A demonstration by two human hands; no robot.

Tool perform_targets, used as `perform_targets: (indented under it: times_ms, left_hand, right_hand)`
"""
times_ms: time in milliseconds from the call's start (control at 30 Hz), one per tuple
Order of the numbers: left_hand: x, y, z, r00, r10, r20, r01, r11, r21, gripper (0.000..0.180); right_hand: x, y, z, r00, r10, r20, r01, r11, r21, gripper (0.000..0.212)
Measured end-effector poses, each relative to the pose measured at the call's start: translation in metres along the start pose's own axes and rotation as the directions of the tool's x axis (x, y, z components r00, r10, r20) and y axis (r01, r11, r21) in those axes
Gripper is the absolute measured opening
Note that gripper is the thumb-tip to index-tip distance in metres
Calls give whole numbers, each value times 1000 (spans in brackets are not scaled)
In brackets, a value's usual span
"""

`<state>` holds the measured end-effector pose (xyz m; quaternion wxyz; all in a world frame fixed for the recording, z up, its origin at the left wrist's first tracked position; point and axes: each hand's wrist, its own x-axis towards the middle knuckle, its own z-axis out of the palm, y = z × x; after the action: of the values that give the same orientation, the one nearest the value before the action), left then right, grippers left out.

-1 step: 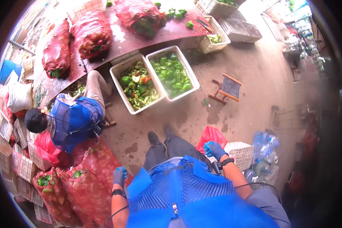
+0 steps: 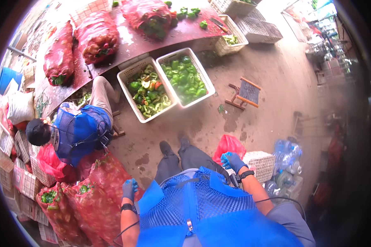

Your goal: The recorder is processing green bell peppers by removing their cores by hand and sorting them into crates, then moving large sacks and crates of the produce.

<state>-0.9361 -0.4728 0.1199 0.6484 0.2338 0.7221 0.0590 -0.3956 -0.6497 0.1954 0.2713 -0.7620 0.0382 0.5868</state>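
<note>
My left hand (image 2: 130, 188), in a blue glove, hangs at my left side with its fingers curled in and nothing seen in them. Close beside it are full red mesh sacks (image 2: 107, 177). My right hand (image 2: 232, 161), gloved likewise, is closed in front of my right hip. Just beyond it shows a red plastic bag (image 2: 228, 145) by a white crate (image 2: 260, 164); no grip on the bag can be made out. Ahead on the floor stand two white crates, the left crate (image 2: 125, 85) with cut green peppers (image 2: 148, 92), the right one (image 2: 210, 85) with green peppers (image 2: 183, 78).
A co-worker (image 2: 84, 127) in a blue vest sits at left by a low red table (image 2: 152, 48) bearing mesh sacks (image 2: 95, 37) and a knife (image 2: 219, 24). A folding stool (image 2: 248, 92) stands ahead right. Plastic bottles (image 2: 286, 160) lie at right, stacked crates (image 2: 27, 179) at far left.
The scene ahead has shifted slightly up and left in the view. Both hands keep nearly the same place and remain closed.
</note>
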Motion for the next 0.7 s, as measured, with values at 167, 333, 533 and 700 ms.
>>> perform_targets:
  times_ms: [167, 333, 533, 700]
  left_hand:
    - [-1, 38, 34, 1000, 1, 31, -1, 1000, 11, 17]
    - [6, 50, 55, 997, -19, 71, 11, 994, 107, 18]
    - [13, 54, 75, 995, -63, 76, 50, 984, 169, 18]
    - [-13, 75, 152, 998, -57, 9, 54, 979, 199, 18]
  right_hand:
    - [-2, 33, -25, 995, 95, 39, -99, 988, 119, 25]
    - [18, 75, -60, 997, -51, 64, 57, 993, -101, 26]
    - [10, 32, -81, 998, 68, -1, -68, 994, 89, 26]
    - [39, 10, -157, 993, 113, 19, -114, 980, 160, 24]
